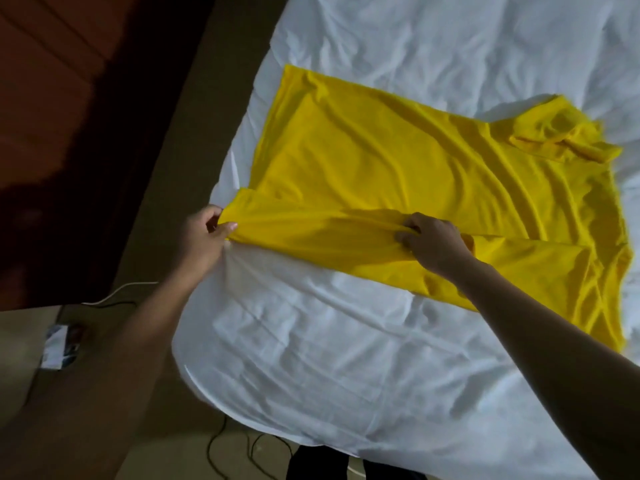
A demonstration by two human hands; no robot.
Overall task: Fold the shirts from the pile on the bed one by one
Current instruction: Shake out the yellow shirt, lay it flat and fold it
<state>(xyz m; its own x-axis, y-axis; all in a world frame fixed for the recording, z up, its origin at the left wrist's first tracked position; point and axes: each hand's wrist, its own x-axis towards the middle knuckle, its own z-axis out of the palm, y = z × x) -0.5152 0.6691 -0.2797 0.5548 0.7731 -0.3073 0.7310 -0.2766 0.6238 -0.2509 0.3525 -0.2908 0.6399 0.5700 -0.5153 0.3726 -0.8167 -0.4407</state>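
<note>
- Starting at the far left: a white cable [117, 293] and a small printed packet [59, 348] lie on the floor beside the bed [311, 358]. The packet is too blurry to read, so no brand there.
- The left hand [204, 237] is clamped on the hem corner of the yellow shirt [398, 161], thumb and fingers pinching the cloth right at the bed's left edge.
- The shirt lies spread on the white sheet with its long axis running left to right, hem at the left and collar end at the right. It's out ahead of both hands. The near long edge looks lifted and partly turned over onto the body.
- The right hand [433, 242] has its fingers curled into that same near edge, about halfway along. So the hands sit well apart on one edge, both gripping.
- My guess is the next move carries that edge away from the person, across the shirt. The left hand has the corner and the right is nearer the middle.
- Far right, a sleeve [561, 136] sits bunched up on the far side.
- No print, logo or label shows on the shirt, and no pile is in view.
</note>
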